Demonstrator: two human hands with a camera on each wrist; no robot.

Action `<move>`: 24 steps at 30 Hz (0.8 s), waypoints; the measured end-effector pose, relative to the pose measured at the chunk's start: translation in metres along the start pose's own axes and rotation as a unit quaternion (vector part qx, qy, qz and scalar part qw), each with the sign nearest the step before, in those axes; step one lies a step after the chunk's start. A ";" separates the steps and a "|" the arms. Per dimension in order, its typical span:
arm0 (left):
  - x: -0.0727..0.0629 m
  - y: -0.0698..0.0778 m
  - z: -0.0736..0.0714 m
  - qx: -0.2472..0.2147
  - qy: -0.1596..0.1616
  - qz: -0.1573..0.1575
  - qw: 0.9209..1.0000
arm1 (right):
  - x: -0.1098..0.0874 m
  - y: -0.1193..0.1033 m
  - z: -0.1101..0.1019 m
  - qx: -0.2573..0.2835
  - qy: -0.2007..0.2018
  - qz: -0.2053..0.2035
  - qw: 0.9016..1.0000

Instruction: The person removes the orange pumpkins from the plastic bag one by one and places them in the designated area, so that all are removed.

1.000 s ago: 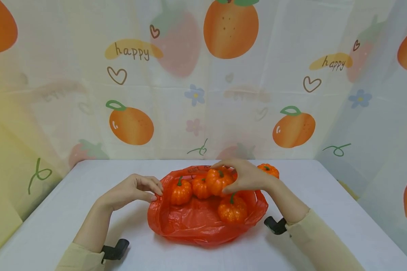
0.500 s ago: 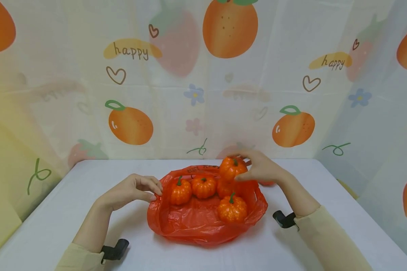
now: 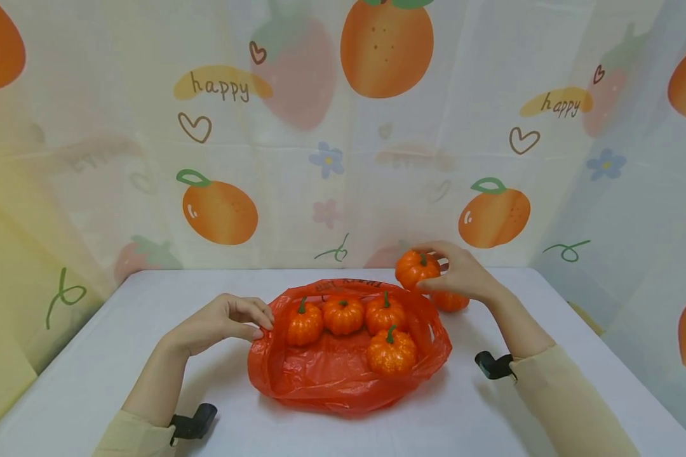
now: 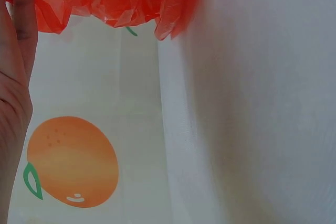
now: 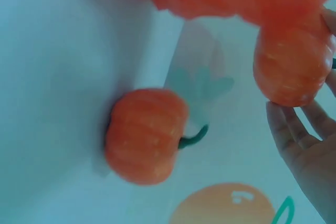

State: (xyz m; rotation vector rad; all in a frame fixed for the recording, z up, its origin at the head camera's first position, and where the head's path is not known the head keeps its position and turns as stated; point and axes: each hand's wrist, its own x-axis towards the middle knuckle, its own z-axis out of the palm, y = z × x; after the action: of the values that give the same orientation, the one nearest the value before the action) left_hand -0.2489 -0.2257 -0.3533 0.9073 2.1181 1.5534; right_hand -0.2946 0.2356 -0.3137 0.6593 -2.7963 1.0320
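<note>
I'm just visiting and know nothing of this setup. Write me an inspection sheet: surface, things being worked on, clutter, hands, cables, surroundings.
Surface: white table.
Things in work: red bag, mouth open, four pumpkins inside; fifth pumpkin held up by the bag's far right rim; sixth pumpkin on the table, outside the bag.
Clutter: nothing seen.
Hands: left hand pinches the bag's left rim; right hand holds the fifth pumpkin in its fingers.
Cables: nothing seen.
Surroundings: fruit-print cloth behind the table.

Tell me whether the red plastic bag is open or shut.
The red plastic bag is open: four small pumpkins show through its mouth, and the left hand holds its rim.
</note>
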 end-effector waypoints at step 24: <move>-0.001 0.000 0.000 0.003 0.006 -0.008 1.000 | -0.020 0.053 -0.029 -0.031 0.080 0.113 0.990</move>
State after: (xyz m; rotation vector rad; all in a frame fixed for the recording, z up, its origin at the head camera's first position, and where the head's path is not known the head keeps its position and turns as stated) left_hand -0.2483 -0.2257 -0.3538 0.8841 2.1339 1.5485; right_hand -0.3007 0.2978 -0.3278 0.2439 -2.7938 0.9776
